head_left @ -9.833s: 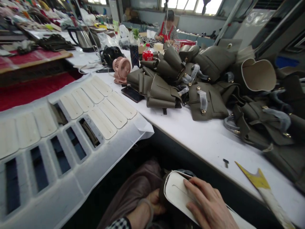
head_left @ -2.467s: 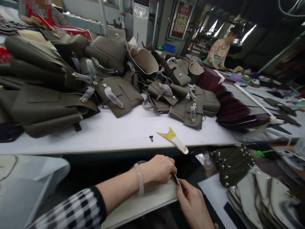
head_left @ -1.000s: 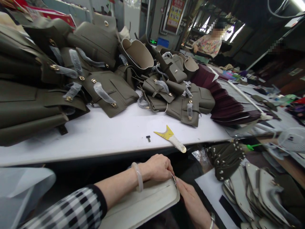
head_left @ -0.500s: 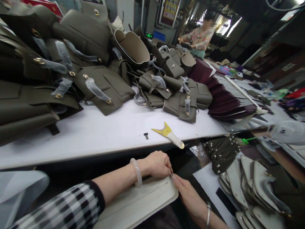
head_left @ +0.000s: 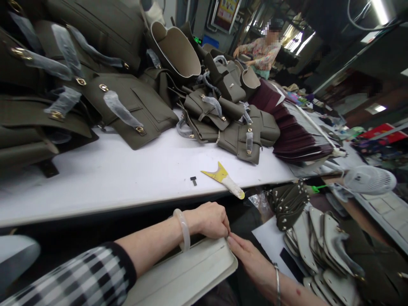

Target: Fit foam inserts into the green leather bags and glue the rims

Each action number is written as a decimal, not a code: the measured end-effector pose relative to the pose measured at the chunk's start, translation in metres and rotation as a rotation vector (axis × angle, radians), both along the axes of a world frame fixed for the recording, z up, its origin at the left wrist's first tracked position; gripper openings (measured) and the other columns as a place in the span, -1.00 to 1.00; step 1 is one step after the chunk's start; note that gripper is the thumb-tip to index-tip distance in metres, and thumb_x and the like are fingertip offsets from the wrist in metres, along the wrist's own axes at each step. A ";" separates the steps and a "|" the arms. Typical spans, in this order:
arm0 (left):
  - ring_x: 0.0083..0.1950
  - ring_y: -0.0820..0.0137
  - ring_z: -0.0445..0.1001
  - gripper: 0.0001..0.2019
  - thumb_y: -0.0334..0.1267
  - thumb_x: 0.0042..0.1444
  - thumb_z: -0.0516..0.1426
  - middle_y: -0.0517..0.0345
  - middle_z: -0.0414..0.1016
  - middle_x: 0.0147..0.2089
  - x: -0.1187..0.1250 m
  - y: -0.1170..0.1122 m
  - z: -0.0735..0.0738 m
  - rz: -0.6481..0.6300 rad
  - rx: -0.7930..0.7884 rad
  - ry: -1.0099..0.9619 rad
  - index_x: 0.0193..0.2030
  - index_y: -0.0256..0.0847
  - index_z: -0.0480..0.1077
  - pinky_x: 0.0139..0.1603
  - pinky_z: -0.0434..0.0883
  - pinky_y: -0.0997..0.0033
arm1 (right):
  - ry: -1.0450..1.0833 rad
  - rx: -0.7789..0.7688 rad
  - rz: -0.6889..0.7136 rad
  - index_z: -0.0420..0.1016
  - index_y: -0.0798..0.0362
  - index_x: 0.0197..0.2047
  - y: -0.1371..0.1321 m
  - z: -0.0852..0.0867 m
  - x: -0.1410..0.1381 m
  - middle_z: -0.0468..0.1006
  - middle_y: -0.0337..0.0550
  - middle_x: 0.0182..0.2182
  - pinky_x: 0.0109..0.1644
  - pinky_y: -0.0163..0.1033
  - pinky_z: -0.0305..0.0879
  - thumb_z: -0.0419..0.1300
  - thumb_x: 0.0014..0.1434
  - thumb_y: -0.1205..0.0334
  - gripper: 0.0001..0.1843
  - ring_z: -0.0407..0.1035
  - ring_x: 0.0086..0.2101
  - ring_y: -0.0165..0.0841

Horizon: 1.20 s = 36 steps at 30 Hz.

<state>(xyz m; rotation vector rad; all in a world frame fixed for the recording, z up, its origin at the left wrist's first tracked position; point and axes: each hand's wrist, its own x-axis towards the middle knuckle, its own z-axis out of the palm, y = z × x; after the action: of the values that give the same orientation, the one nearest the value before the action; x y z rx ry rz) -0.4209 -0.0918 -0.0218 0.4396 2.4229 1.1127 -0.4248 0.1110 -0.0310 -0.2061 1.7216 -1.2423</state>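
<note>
An off-white leather bag (head_left: 191, 267) lies low in front of me, its rounded far corner between my hands. My left hand (head_left: 213, 219), with a pale bangle at the wrist and a checked sleeve, is closed in a fist-like pinch on the upper edge at that corner. From the right, my right hand (head_left: 242, 248), with a metal bracelet, pinches the same corner with thumb and fingers. The fingertips of both hands nearly meet there. Ahead on the white table lie a yellow forked tool (head_left: 225, 178) with a wrapped handle and a small black T-shaped piece (head_left: 193, 180).
Olive handbags (head_left: 137, 110) with plastic-wrapped handles are heaped across the white table (head_left: 95, 178). A stack of maroon pieces (head_left: 296, 131) stands beyond. At right are off-white bag parts (head_left: 318, 242), a dark studded bundle (head_left: 290, 202) and a white fan (head_left: 369, 179). A co-worker (head_left: 261, 49) stands behind.
The view has shifted a little, so the heaped bags sit farther left. Both hands keep their hold at the bag's corner, with barely any movement.
</note>
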 end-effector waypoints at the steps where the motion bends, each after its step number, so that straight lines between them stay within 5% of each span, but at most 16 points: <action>1: -0.05 0.26 0.57 -0.64 -0.33 -0.03 0.08 0.19 0.64 -0.09 0.000 -0.001 -0.001 -0.005 0.003 0.005 -0.13 -0.07 0.62 0.00 0.44 0.42 | 0.038 0.025 0.022 0.51 0.05 0.09 -0.001 0.001 -0.001 0.59 -0.12 -0.17 0.06 -0.12 0.25 0.13 0.22 -0.17 -0.44 0.39 -0.10 -0.20; 8: 0.01 0.12 0.55 -0.60 -0.30 -0.06 0.08 0.11 0.61 -0.04 0.004 -0.006 -0.002 0.002 0.015 0.047 -0.09 -0.04 0.60 0.02 0.45 0.22 | 0.255 0.157 0.144 0.45 0.05 0.17 -0.001 -0.007 -0.004 0.57 -0.08 -0.07 0.06 -0.06 0.27 0.03 0.26 -0.23 -0.36 0.37 -0.05 -0.13; 15: 0.05 0.16 0.52 -0.44 -0.29 -0.11 0.09 0.06 0.56 0.06 0.031 -0.018 0.020 0.056 -0.020 0.023 0.12 -0.13 0.47 0.05 0.45 0.31 | 0.095 -0.001 -0.033 0.34 -0.13 0.27 0.003 -0.010 0.007 0.42 -0.18 0.19 0.30 -0.07 0.05 0.10 0.27 -0.16 -0.43 0.26 0.16 -0.18; 20: 0.09 0.16 0.47 -0.33 -0.34 -0.15 0.11 0.00 0.47 0.16 0.071 -0.031 0.025 0.255 0.041 0.033 0.22 -0.20 0.38 0.10 0.41 0.29 | -0.117 -0.226 -0.153 0.38 -0.10 0.23 0.003 -0.006 0.015 0.41 -0.16 0.20 0.31 -0.05 0.06 0.13 0.28 -0.10 -0.48 0.21 0.21 -0.17; 25: -0.01 0.25 0.48 -0.44 -0.33 -0.05 0.11 0.08 0.48 0.09 0.113 -0.036 0.029 0.448 0.034 0.041 0.17 -0.15 0.40 0.07 0.40 0.28 | 0.112 -0.140 -0.089 0.35 -0.01 0.26 0.008 -0.025 0.011 0.40 -0.04 0.21 0.32 0.03 0.04 0.15 0.22 -0.21 -0.34 0.20 0.22 -0.11; 29: 0.02 0.31 0.44 -0.54 -0.38 0.00 0.09 0.17 0.48 0.03 0.137 -0.026 0.032 0.611 -0.031 0.123 0.09 -0.08 0.43 0.10 0.36 0.32 | 0.243 -0.114 -0.088 0.31 0.01 0.28 0.014 -0.037 0.009 0.35 -0.03 0.24 0.38 -0.01 -0.07 0.10 0.23 -0.25 -0.30 0.15 0.25 -0.15; 36: 0.11 0.25 0.36 -0.62 -0.35 0.16 0.07 0.11 0.41 0.13 0.141 0.019 0.024 0.746 -0.219 0.203 0.13 -0.08 0.40 0.19 0.29 0.21 | -0.097 -0.251 -0.087 0.48 -0.01 0.15 0.003 -0.038 -0.007 0.48 -0.07 0.14 0.33 0.03 0.04 0.14 0.23 -0.18 -0.44 0.24 0.20 -0.10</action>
<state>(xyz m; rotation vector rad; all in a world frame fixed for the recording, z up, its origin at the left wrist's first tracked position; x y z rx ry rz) -0.2802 -0.0724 0.0019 -0.4915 2.9413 1.0781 -0.4320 0.1142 -0.0689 -0.2166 1.5036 -1.5083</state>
